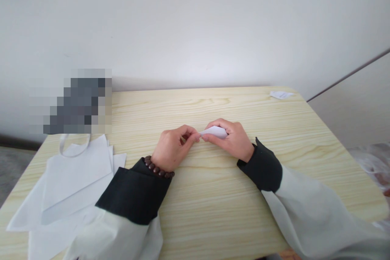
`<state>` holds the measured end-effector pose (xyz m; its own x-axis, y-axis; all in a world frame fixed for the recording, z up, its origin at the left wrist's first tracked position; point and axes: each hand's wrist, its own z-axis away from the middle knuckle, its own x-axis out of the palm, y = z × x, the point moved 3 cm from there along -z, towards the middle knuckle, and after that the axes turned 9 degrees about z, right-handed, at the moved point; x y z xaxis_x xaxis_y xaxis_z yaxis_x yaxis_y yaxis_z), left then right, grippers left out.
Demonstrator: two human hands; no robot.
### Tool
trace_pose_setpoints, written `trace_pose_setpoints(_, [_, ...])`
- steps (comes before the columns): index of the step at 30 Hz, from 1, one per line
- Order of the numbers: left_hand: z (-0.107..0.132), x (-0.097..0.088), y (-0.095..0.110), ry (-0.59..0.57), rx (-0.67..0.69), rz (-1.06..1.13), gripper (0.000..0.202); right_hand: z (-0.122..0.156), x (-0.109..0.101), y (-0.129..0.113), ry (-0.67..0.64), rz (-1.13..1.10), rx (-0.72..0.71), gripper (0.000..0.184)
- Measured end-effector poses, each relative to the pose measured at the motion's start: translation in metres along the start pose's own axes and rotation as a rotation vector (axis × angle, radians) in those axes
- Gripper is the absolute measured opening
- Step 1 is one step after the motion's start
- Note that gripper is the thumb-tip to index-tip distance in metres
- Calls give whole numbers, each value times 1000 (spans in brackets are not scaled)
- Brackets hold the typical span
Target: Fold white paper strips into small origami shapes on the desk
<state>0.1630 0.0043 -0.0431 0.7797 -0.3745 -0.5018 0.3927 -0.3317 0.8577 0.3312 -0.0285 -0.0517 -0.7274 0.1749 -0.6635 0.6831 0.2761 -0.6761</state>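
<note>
A small folded piece of white paper (215,131) is held between my two hands, above the middle of the wooden table. My right hand (230,136) is closed around its wider part, with the thumb along the near side and the fingers behind. At the paper's narrow left tip, my left hand (176,144) pinches with thumb and forefinger. The fingertips of both hands nearly meet there. My palms and the fingers behind the paper hide part of it.
Several white paper sheets (77,178) lie overlapping at the left, with a white ring of tape or paper (63,148) on them. Behind stands a pixelated dark object (77,107). Another folded white paper (280,95) lies at the far right corner of the table (207,203). A wall rises behind.
</note>
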Motion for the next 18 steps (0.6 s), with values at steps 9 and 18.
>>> trace_pose_setpoints(9, [-2,0,-6,63,-93,193,23,0,-1,2,14,25,51,26])
trace_pose_setpoints(18, [-3,1,-8,63,-133,464,22,1,3,6,-84,-224,102,34])
